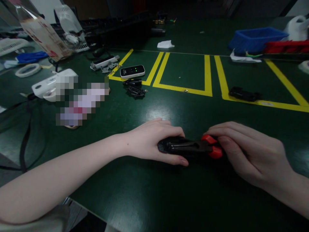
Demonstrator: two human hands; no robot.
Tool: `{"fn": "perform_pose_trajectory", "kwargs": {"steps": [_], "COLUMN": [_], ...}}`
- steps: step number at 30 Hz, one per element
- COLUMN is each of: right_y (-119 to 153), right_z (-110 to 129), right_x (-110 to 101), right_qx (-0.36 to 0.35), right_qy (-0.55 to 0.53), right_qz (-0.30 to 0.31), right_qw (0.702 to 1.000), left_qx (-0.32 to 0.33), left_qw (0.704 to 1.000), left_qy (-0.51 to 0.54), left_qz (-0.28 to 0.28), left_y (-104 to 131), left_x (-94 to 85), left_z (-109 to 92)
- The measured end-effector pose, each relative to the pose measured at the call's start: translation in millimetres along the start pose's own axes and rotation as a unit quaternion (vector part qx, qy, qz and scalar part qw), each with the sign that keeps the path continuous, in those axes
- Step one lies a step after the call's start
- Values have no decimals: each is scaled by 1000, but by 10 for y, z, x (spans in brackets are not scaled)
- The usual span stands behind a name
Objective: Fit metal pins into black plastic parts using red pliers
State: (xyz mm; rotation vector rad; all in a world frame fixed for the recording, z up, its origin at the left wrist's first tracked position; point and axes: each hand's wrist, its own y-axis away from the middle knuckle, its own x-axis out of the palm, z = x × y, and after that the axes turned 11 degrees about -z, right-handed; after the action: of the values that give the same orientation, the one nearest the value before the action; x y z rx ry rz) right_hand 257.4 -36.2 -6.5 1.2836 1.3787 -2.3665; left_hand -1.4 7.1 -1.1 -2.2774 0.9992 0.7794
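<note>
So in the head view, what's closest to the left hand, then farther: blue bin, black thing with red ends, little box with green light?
1. Black thing with red ends: in the left hand.
2. Little box: ahead, slightly left.
3. Blue bin: far ahead, right.

A broad dark-green surface [130,193] fills most of the view, glossy where pale light reflects off it. Yellow tape [208,75] outlines areas across it, just nearer than a thin pale seam [193,53]. Beyond, the room sinks into shadow, with a pale panel [44,11] at upper left. Greyish floor [80,216] shows at lower left.
</note>
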Motion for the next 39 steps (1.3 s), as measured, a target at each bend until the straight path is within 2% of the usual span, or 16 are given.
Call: {"fn": "perform_pose_trajectory", "kwargs": {"steps": [9, 26, 39], "right_y": [25, 82, 32], "right_z": [-21, -56, 5], "right_x": [6, 27, 12], "right_qx": [30, 24, 26], "right_qy": [-2, -4, 22], "right_qz": [-8, 12, 15], "right_qw": [1000, 1000, 999], "left_qx": [-6, -1, -16], "left_qw": [1000, 1000, 1000], "left_qy": [5, 3, -13], "left_qz": [4, 8, 17], "left_y": [9, 1, -12], "left_x": [-17, -14, -14], "left_z": [-11, -4, -12]}}
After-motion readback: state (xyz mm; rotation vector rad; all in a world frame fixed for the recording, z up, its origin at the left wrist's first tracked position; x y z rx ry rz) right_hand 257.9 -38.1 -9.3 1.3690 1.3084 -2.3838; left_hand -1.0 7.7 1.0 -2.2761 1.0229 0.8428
